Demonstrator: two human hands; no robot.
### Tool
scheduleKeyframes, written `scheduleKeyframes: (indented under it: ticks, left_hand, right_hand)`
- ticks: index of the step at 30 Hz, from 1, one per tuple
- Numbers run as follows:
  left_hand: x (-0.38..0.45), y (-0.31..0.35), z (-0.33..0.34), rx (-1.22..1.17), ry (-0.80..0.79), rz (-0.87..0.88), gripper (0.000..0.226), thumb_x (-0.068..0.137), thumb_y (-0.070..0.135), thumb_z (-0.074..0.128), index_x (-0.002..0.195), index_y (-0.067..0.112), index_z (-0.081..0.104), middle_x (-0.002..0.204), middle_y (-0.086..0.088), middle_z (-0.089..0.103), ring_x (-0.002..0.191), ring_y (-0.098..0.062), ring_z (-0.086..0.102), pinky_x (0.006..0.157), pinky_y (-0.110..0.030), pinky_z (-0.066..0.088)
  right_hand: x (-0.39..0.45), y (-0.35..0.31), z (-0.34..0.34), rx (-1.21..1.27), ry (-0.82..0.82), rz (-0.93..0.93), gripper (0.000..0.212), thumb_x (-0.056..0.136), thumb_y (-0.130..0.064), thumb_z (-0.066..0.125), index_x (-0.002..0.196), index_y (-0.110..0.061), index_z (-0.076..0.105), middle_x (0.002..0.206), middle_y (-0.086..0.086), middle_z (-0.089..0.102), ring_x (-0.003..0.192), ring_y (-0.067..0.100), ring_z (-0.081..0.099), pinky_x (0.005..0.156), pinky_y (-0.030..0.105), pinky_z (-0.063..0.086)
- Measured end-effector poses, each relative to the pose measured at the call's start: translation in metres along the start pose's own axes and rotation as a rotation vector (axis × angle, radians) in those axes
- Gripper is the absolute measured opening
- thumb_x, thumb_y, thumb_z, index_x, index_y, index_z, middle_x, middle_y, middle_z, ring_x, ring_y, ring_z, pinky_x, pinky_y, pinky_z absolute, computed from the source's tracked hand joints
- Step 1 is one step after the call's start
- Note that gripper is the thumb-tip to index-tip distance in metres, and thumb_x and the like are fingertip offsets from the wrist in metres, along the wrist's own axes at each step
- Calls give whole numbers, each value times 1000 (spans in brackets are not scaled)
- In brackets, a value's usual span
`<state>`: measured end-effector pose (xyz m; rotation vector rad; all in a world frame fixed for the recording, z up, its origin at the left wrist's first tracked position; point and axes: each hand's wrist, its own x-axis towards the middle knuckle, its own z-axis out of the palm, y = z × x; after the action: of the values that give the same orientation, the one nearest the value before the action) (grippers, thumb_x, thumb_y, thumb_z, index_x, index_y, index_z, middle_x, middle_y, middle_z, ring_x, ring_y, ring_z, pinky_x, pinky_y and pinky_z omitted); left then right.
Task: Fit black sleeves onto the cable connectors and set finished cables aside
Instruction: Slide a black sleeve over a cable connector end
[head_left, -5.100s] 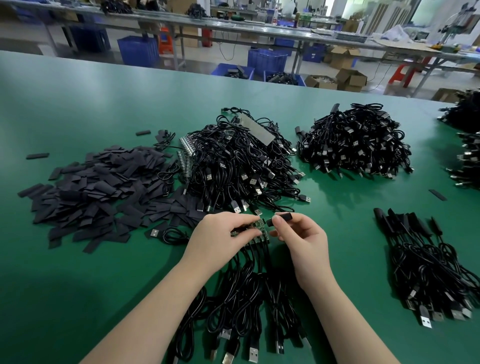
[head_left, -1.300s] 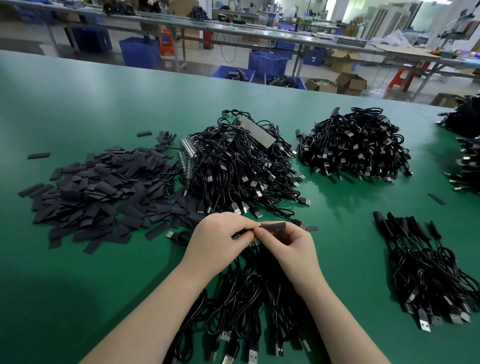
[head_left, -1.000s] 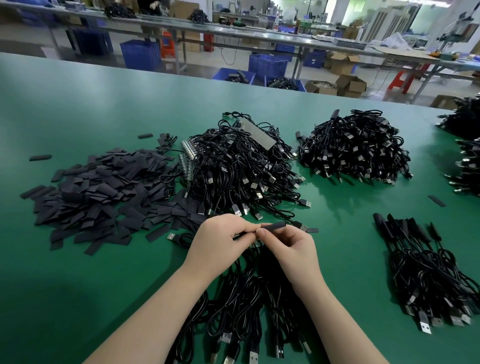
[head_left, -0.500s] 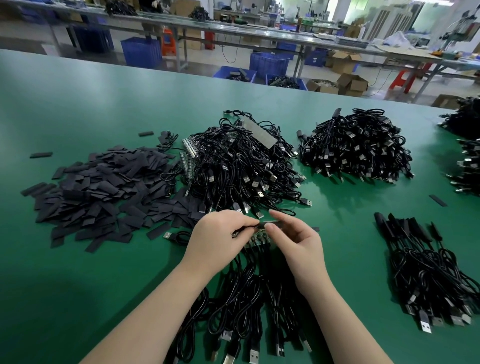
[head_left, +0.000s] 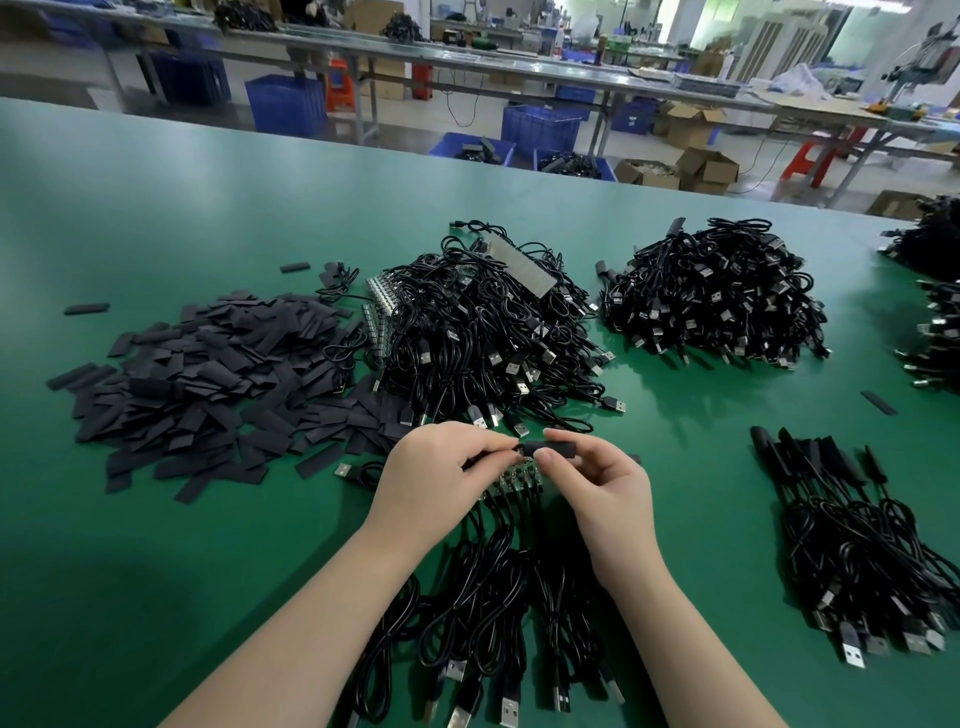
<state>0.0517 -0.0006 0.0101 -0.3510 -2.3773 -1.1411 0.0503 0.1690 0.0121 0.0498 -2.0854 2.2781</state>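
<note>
Mid-frame, the right hand (head_left: 605, 491) is pinching a black sleeve (head_left: 550, 449) while the left hand (head_left: 434, 480) is pinching a cable end, above the green bench (head_left: 156, 571)

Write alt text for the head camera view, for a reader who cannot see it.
Over a green table, a person's right hand pinches a black sleeve against a cable end held by the left hand. Loose sleeves lie heaped at left, cable piles behind, and sleeved cables at right.
</note>
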Motion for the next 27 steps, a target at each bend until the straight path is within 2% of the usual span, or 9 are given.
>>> scheduleKeyframes:
  ticks: [8,18,23,27]
  left_hand:
    - [0,3,0,-2,-1,78,15,82,23,73,95,18,79,88,11,75,88,-2,66,80,-20,52]
    - [1,5,-2,-33,-16,66,16,82,16,72,97,17,78,91,8,75,96,-1,63,84,-6,45]
    - [2,5,-3,-6,-51,66,15,83,15,75,98,16,78,93,7,75,94,-3,64,84,-9,46]
    - [1,7,-3,-24,-60,73,15,84,15,72,98,15,78,92,7,75,93,-3,63,83,-7,45]
  right_hand:
    - [0,1,1,-15,5,-27,28,82,-7,76,82,-36,79,64,-5,71,64,0,64,66,9,47]
    - [0,2,0,-63,-93,-52,32,80,-7,78,88,-38,79,83,-4,77,74,3,70,68,11,51]
    - [1,3,1,-43,-34,-54,22,78,-4,79,86,-25,78,78,-4,77,71,0,70,65,9,50]
    - [1,3,1,-16,-49,-38,16,80,3,75,78,-13,76,89,-12,77,77,-1,71,67,10,51]
